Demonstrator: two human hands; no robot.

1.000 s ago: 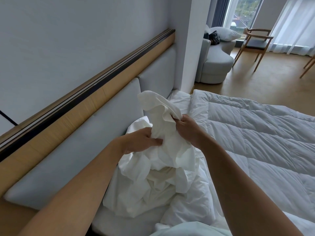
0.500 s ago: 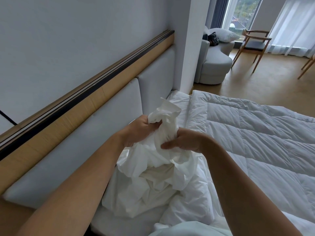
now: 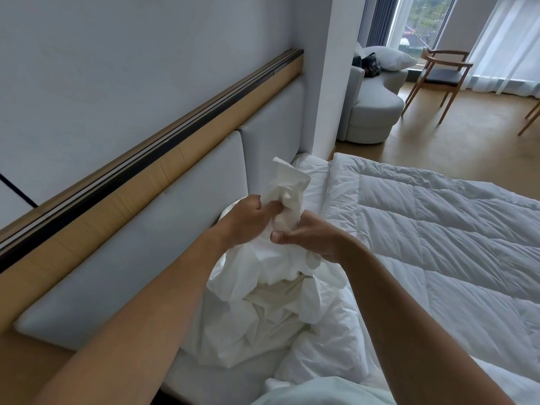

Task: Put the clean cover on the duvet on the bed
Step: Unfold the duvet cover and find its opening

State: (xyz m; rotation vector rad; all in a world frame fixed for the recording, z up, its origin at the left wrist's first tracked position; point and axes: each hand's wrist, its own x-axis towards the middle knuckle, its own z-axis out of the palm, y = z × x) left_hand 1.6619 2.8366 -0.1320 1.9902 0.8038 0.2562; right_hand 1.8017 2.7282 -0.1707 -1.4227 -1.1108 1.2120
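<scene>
Beside the headboard [image 3: 175, 229], left hand [image 3: 248, 217] and right hand [image 3: 309, 238] each have a closed grip on the bunched cover [image 3: 263, 302]; duvet [image 3: 438, 244] lies flat at three o'clock, nearer the right hand.

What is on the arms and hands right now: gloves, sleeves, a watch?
Nothing is worn. The left hand and right hand are bare, no gloves, and no ring shows. The left forearm and right forearm are bare to the frame edge, with no sleeve, watch or band. A pale garment at the bottom edge may be the person's top.
</scene>
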